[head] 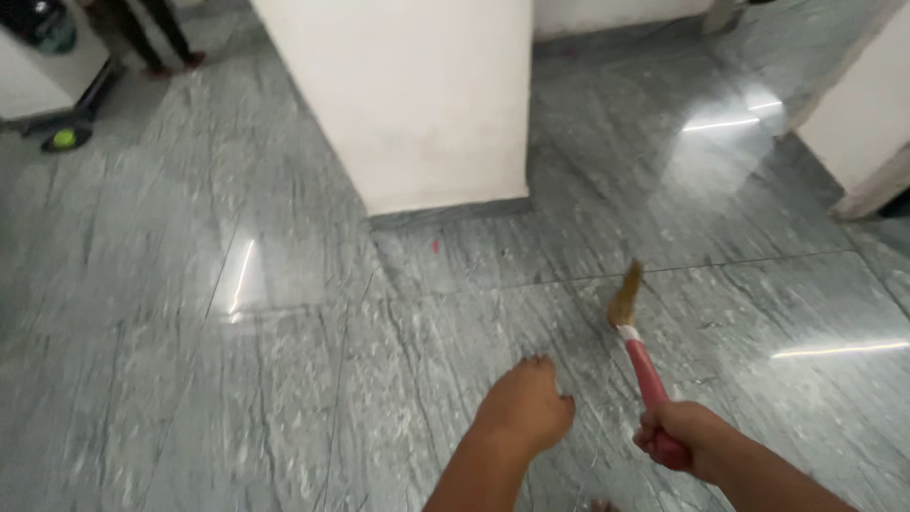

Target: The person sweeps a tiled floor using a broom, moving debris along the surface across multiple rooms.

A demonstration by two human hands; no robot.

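My right hand (684,436) grips the red handle of a small broom (637,343) at the lower right. Its straw-coloured bristles point away from me and rest close to the grey marble floor (284,379). My left hand (526,406) hangs just left of the broom with its fingers curled down and nothing in it. A tiny red speck (435,246) lies on the floor ahead, near the foot of a white pillar (417,95).
The white pillar stands in the middle ahead. Another white wall corner (858,123) is at the right. At the top left a person's legs (156,38) stand beside a white unit, with a dark mop-like tool and green disc (63,138) on the floor.
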